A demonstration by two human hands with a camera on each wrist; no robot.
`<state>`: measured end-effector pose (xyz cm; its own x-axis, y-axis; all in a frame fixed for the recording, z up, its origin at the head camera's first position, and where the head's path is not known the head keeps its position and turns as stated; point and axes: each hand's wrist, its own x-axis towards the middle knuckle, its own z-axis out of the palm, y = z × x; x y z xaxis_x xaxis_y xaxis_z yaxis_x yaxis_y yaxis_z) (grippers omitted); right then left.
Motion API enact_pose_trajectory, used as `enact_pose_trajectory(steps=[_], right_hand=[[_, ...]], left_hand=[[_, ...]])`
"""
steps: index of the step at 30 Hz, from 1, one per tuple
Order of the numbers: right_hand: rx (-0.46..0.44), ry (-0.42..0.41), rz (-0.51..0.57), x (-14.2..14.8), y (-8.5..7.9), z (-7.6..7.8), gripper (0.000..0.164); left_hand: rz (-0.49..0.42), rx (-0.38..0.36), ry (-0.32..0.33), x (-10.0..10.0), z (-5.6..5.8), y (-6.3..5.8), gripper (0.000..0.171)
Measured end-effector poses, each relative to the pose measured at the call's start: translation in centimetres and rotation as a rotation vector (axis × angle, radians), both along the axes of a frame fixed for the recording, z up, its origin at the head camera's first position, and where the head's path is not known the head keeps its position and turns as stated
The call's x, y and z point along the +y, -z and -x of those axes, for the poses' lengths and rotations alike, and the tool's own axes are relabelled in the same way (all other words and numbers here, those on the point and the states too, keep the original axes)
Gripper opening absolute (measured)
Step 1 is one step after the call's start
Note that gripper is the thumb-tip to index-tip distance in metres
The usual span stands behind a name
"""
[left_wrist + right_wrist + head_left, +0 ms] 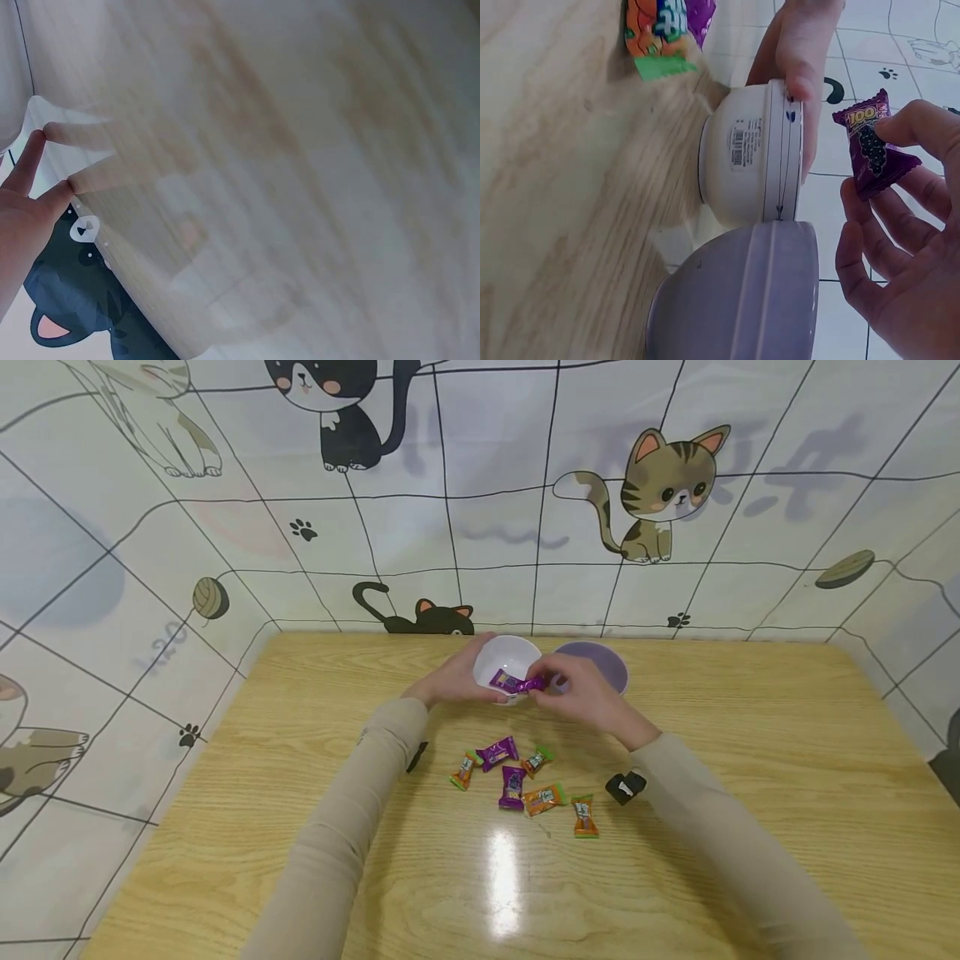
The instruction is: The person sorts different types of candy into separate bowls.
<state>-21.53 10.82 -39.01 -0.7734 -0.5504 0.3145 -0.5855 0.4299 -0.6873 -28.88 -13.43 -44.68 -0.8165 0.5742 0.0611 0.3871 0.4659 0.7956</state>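
Note:
My left hand (pixel 456 678) holds the white bowl (pixel 507 652) by its left side, thumb along the front near the rim. Two of its fingertips (pixel 46 133) touch down on the tabletop beside the bowl. Between thumb and fingers, my right hand (pixel 581 689) pinches a purple-wrapped candy (pixel 870 144) with a grape picture, just over the bowl's right rim. Another purple candy (pixel 504 680) shows inside the white bowl. Right against that bowl stands a light purple bowl (pixel 731 300), partly hidden behind my right hand in the head view.
Nearer me on the wooden table (pixel 712 710) lie several loose candies: purple ones (pixel 512 787) and orange-and-green ones (pixel 543 799). A wall covering (pixel 495 535) with cat drawings rises at the table's back edge. A black wrist camera (pixel 626 787) hangs at the right sleeve.

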Motion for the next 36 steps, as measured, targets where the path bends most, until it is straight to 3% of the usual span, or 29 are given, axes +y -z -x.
enact_pose_trajectory(steps=[9,16,21,30,36], right_hand=[[-0.024,0.040,-0.052,-0.8,-0.2,1.7,0.021],[-0.113,0.078,-0.083,-0.9,-0.1,2.2,0.030],[-0.123,0.100,-0.093,-0.1,0.0,1.7,0.026],[-0.023,0.037,-0.055,0.9,0.7,0.2,0.017],[-0.024,0.019,-0.053,1.1,0.6,-0.9,0.017]], left_hand=[[0.006,0.012,0.010,0.1,0.2,0.0,0.108],[0.033,-0.001,0.003,0.1,0.2,0.0,0.109],[0.047,-0.012,-0.007,0.2,0.2,-0.1,0.111],[0.077,-0.019,-0.024,0.2,0.0,-0.2,0.113],[0.070,-0.015,-0.030,0.1,-0.1,-0.2,0.113]])
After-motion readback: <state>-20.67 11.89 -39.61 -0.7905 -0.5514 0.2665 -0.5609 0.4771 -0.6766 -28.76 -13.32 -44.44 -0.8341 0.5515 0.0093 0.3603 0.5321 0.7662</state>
